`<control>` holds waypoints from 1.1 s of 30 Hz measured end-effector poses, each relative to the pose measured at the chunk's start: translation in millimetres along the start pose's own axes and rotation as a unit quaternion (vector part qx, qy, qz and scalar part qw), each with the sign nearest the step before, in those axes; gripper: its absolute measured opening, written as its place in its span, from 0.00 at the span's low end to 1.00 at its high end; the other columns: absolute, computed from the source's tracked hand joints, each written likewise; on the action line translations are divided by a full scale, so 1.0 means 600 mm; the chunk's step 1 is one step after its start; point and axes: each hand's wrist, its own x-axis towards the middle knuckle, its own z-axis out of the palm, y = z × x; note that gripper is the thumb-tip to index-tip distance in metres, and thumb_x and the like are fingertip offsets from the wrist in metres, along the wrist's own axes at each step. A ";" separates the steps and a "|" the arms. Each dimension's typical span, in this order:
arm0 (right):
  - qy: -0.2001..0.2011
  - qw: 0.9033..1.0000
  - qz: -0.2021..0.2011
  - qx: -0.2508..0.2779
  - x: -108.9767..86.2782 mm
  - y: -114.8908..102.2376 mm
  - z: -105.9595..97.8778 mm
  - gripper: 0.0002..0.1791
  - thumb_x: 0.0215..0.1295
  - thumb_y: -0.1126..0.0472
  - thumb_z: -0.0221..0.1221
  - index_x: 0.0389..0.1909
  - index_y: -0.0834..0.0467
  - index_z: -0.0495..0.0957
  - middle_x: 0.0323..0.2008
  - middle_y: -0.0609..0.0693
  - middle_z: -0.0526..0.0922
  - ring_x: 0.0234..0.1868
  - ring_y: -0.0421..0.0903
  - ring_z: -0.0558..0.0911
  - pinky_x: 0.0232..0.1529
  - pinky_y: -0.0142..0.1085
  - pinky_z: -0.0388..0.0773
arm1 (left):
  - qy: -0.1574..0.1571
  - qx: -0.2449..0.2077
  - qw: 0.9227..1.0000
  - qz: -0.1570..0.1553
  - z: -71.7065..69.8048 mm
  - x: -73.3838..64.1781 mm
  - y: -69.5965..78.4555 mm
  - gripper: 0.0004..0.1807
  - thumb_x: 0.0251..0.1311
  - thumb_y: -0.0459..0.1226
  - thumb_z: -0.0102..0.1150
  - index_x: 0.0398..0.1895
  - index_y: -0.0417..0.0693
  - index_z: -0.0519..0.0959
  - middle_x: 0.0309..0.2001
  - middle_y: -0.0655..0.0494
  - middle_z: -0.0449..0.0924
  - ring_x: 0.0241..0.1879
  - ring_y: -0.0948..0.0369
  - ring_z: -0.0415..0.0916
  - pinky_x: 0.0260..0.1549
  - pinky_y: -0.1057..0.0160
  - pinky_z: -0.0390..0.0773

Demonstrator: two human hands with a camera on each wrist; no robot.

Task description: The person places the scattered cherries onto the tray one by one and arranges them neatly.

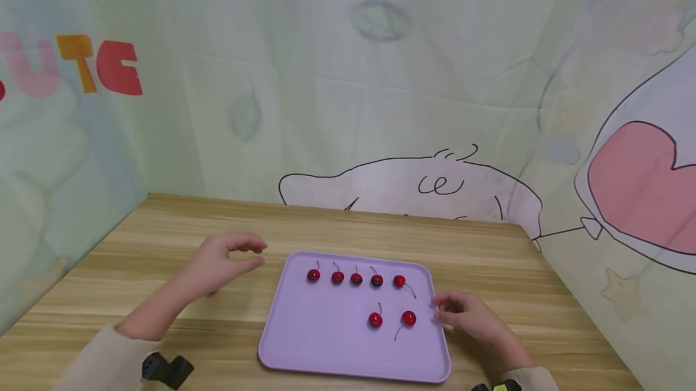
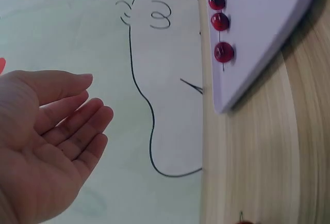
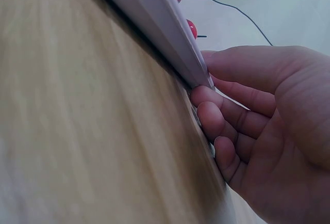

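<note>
A shallow lilac tray (image 1: pixel 321 342) lies on the wooden table, carrying several red cherries with stems. Most cherries form a row along its far side, such as the one at the left end (image 1: pixel 313 275); two others, one cherry (image 1: pixel 375 319) and another cherry (image 1: pixel 409 318), sit nearer its right side. My right hand (image 1: pixel 470 315) pinches the tray's right edge, thumb at the rim and fingertips (image 3: pixel 209 113) against the side below it. Left of the tray my left hand (image 1: pixel 220 261) hovers over the table, fingers apart and holding nothing.
A red thing with a thin stem (image 2: pixel 242 221) peeks in at the bottom of the left wrist view, beyond the tray's corner. Printed curtains (image 1: pixel 380 107) hang along the table's back and sides. Bare wooden table (image 1: pixel 244 222) surrounds the tray.
</note>
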 end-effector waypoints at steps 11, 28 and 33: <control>-0.003 1.000 0.001 0.008 0.002 0.003 0.002 0.17 0.60 0.62 0.63 0.48 0.68 0.78 0.32 0.51 0.78 0.33 0.39 0.74 0.30 0.29 0.73 | -0.035 0.025 0.998 -0.038 -0.022 -0.030 -0.070 0.13 0.59 0.34 0.63 0.45 0.36 0.81 0.45 0.43 0.82 0.46 0.48 0.77 0.36 0.58 0.81; -0.003 1.000 0.006 0.013 0.001 0.006 0.003 0.17 0.60 0.62 0.63 0.47 0.68 0.78 0.32 0.51 0.78 0.32 0.39 0.74 0.29 0.29 0.72 | -0.056 0.055 0.996 -0.043 -0.034 -0.057 -0.159 0.15 0.51 0.30 0.67 0.43 0.32 0.81 0.40 0.43 0.84 0.43 0.45 0.80 0.44 0.43 0.78; -0.001 1.000 0.002 0.015 0.003 0.010 0.002 0.17 0.61 0.63 0.63 0.47 0.68 0.78 0.32 0.51 0.78 0.31 0.37 0.74 0.29 0.29 0.72 | -0.060 0.052 0.996 -0.044 -0.033 -0.056 -0.171 0.14 0.49 0.29 0.67 0.41 0.31 0.81 0.39 0.43 0.84 0.41 0.48 0.80 0.42 0.48 0.80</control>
